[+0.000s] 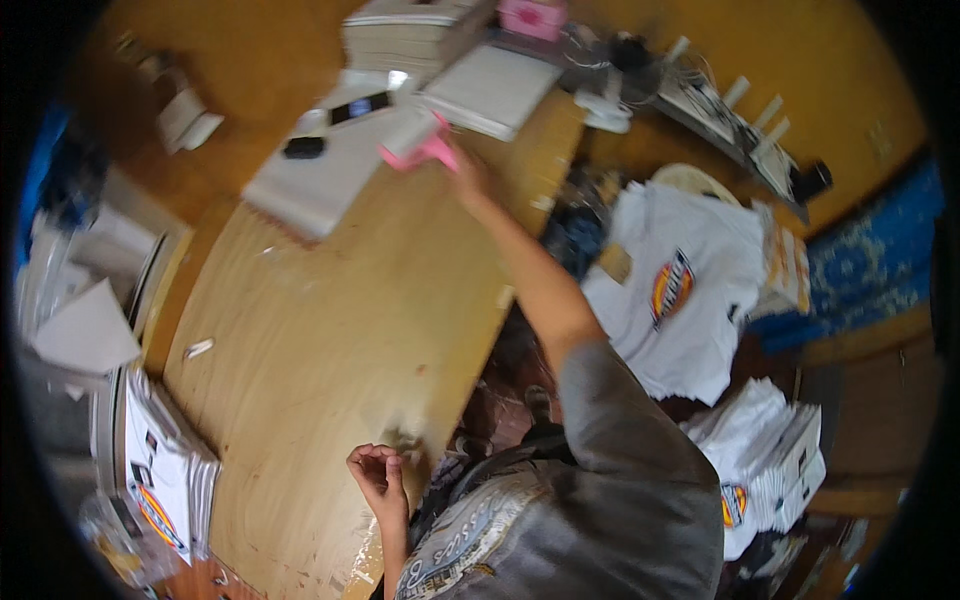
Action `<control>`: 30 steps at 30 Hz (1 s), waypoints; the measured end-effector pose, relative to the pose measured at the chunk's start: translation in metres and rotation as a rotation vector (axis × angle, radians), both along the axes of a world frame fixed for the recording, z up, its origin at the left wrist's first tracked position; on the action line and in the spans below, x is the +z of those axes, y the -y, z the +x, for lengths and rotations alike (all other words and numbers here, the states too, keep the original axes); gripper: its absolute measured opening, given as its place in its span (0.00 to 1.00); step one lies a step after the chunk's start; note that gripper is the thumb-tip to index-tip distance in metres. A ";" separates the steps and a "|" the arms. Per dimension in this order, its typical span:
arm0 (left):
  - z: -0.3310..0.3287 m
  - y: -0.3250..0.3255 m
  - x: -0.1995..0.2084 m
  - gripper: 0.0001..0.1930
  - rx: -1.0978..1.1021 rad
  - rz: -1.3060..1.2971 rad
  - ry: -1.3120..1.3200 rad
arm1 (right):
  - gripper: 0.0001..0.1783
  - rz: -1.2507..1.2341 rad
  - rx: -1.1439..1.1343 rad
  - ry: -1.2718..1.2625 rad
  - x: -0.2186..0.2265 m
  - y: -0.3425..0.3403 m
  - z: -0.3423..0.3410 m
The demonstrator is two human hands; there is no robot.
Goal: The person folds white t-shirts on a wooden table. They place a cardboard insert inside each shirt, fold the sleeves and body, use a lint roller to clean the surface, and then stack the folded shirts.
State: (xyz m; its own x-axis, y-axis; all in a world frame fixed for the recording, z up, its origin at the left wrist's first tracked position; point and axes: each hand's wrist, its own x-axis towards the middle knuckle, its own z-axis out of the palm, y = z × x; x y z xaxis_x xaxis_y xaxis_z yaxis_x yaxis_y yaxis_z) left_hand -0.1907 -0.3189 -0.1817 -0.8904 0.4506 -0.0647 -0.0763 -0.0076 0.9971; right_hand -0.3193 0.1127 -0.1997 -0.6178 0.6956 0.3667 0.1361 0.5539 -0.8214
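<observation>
My right arm stretches to the far end of the wooden table [330, 310]. The right hand [468, 180] is closed round the handle of a pink tool [430, 152] that looks like a lint roller, slightly blurred. The tool's head is over the near right part of a pale sheet or flat pack [335, 175]. My left hand [380, 474] hovers over the table's near edge, fingers loosely curled, thumb apart, nothing visible in it. A dark phone-like object [360, 107] and a small black item [304, 148] lie on or by the pale sheet.
Stacked white packs [400, 45] stand at the far end, beside a flat white pack [490, 90]. Folded white shirts [165, 470] sit at the left. White printed shirts [675, 280] and another shirt pile [765, 465] are on the right. A small white piece [199, 348] lies on the tabletop.
</observation>
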 end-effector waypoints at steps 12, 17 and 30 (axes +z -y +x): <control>0.120 -0.142 -0.016 0.17 -0.453 0.012 0.136 | 0.15 -0.300 -1.029 -0.661 -0.178 -0.024 0.278; 0.143 -0.169 -0.023 0.17 -0.597 -0.132 0.120 | 0.16 -1.020 -2.040 -0.084 -0.367 0.008 0.449; 0.177 -0.261 0.000 0.17 -1.244 -0.327 -0.338 | 0.15 -1.446 -1.406 -0.723 -0.356 0.073 0.484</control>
State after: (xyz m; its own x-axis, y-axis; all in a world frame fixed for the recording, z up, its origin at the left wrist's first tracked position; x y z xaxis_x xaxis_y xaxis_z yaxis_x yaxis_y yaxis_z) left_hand -0.0139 -0.0574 -0.1812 0.1070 0.9771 -0.1839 0.3921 0.1285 0.9109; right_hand 0.1645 0.0398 -0.5556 0.3944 0.3863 -0.8338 -0.6607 -0.5113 -0.5495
